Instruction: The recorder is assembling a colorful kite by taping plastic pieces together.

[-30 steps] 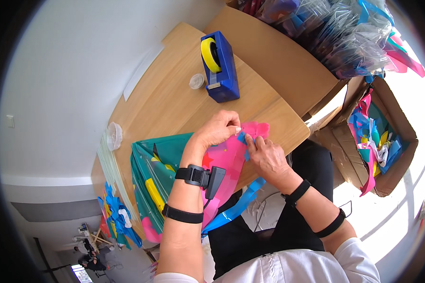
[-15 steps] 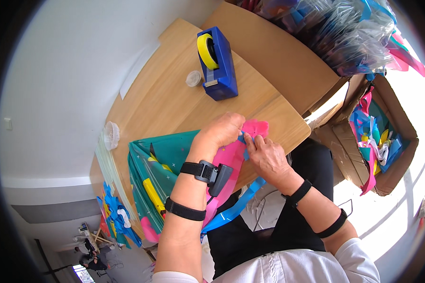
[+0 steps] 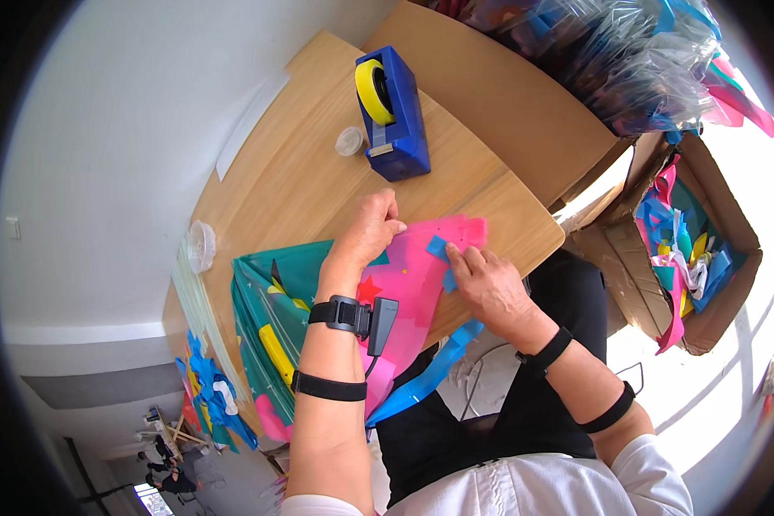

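A thin pink sheet (image 3: 417,292) with small stars lies across the table's near edge, beside a bunched green sheet (image 3: 267,267) with yellow patterning. Closed at its upper edge is my left hand (image 3: 371,228), fingertips pinched; what they hold, if anything, is hidden. My right hand (image 3: 494,288) has bent fingers closed on the pink sheet's right edge. Next to its fingertips, a small blue piece (image 3: 438,248) lies on the pink. A long blue strip (image 3: 430,378) hangs over the table edge toward my lap.
On the wooden table (image 3: 301,146) stand a blue tape dispenser (image 3: 402,112) with a yellow-cored roll and a small clear cup (image 3: 349,141). Another clear tub (image 3: 200,245) sits by the wall. At right, an open cardboard box (image 3: 714,318) holds coloured scraps, below bagged material (image 3: 611,60).
My left hand has moved left and slightly up, away from my right hand, uncovering the blue piece and more of the pink sheet. My right hand has barely shifted.
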`<state>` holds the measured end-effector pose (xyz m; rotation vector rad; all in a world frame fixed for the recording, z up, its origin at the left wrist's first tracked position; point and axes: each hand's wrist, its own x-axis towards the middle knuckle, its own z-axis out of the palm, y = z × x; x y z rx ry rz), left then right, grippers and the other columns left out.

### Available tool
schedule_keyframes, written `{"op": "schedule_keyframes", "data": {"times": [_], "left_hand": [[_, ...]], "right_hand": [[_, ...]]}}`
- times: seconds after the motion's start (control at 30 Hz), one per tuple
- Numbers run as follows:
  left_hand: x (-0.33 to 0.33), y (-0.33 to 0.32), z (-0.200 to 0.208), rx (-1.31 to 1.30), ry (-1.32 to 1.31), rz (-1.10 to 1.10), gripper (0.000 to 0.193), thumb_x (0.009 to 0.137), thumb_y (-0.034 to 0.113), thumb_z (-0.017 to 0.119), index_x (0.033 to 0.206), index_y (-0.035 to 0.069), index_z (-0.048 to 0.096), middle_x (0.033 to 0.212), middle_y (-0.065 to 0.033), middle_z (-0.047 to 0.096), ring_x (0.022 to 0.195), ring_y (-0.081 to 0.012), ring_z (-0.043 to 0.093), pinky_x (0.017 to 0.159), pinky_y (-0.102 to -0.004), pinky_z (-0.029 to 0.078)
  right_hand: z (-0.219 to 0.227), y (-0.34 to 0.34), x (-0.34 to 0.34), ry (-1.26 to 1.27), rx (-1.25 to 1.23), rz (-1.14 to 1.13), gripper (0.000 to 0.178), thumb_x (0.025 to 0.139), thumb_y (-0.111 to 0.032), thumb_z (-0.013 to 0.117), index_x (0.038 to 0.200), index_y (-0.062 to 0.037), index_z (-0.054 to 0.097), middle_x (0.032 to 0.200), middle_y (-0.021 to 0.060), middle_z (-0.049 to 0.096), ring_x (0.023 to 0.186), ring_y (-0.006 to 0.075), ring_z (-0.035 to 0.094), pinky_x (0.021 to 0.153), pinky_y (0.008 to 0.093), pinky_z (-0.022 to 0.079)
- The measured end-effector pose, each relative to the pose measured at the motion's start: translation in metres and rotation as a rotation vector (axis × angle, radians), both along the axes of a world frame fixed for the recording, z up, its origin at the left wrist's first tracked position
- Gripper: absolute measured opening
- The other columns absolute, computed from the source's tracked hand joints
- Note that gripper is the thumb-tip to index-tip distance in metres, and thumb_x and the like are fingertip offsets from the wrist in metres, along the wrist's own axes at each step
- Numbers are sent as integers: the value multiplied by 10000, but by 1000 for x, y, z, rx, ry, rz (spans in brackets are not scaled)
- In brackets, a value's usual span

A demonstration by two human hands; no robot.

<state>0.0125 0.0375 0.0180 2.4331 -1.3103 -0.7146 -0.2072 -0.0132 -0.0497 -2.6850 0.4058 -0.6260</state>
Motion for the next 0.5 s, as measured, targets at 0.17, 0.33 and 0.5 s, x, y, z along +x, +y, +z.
{"op": "schedule_keyframes", "data": {"times": [0.17, 0.33, 0.5], "left_hand": [[-4, 13, 2, -317, -56, -138, 260, 834, 168, 688, 1009, -10, 615, 968, -177, 642, 901, -312, 609, 824, -382, 488], [-26, 28, 30, -186, 124, -290, 492, 856, 370, 676, 1192, 17, 608, 1093, -154, 650, 1067, -313, 571, 964, -374, 439], [-47, 74, 58, 6, 266, -290, 259, 743, 126, 704, 985, 35, 686, 944, -140, 675, 929, -308, 620, 809, -374, 498]], "right_hand": [[12, -1, -16, -201, 77, 134, 547, 716, -60, 590, 1242, 74, 526, 850, 107, 517, 714, 245, 571, 622, 350, 503], [35, 8, -32, -320, 168, 226, 589, 668, -14, 612, 1244, 76, 525, 852, 113, 532, 711, 262, 573, 644, 352, 510], [36, 17, -40, -388, 589, 175, 484, 765, 69, 568, 1247, 29, 555, 831, 119, 593, 747, 237, 617, 667, 332, 515]]}}
